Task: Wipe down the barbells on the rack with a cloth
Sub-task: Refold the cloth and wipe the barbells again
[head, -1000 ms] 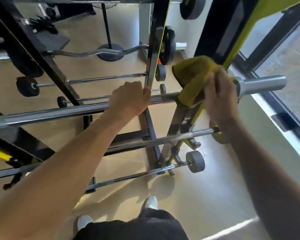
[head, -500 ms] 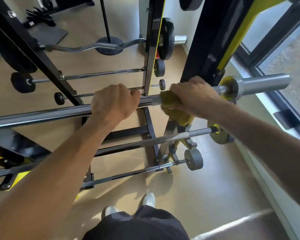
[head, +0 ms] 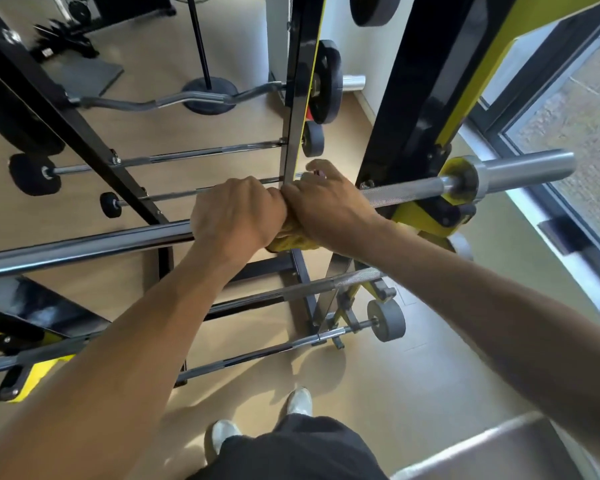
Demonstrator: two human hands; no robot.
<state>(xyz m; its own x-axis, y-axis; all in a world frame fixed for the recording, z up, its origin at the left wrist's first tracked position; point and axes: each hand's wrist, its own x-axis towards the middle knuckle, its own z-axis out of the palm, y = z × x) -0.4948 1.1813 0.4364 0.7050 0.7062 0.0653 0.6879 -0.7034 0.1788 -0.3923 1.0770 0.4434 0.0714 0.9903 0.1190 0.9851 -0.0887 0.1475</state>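
Change: since the frame half a second back, the right hand (head: 329, 209) with the cloth (head: 286, 241) has slid leftward along the top barbell (head: 84, 245) and now butts against the left hand (head: 236, 216); a second back the cloth was bunched up above the bar nearer its right end.
Left hand: at frame centre, knuckles up, fingers curled over the top barbell and clenched round it; the forearm runs down to the lower left corner.
Right hand: just right of centre, touching the left hand, fingers wrapped over the bar with the cloth grasped underneath; the thumb lifts toward the upright; the forearm runs to the right edge.
Cloth: yellow, mostly hidden, only a fold showing below the two hands at frame centre, wrapped on the bar.
Top barbell: crosses the frame from the left edge up to the upper right, where its knurled part and thick sleeve (head: 523, 168) stick out past a yellow hook (head: 426, 220).
Rack: black and yellow uprights (head: 298, 98) rise through upper centre, with further bars resting lower in the frame and a curl bar (head: 174, 100) in the upper left.
Person: dark shorts and white shoes (head: 300, 400) at bottom centre, standing on the tan floor (head: 378, 382).
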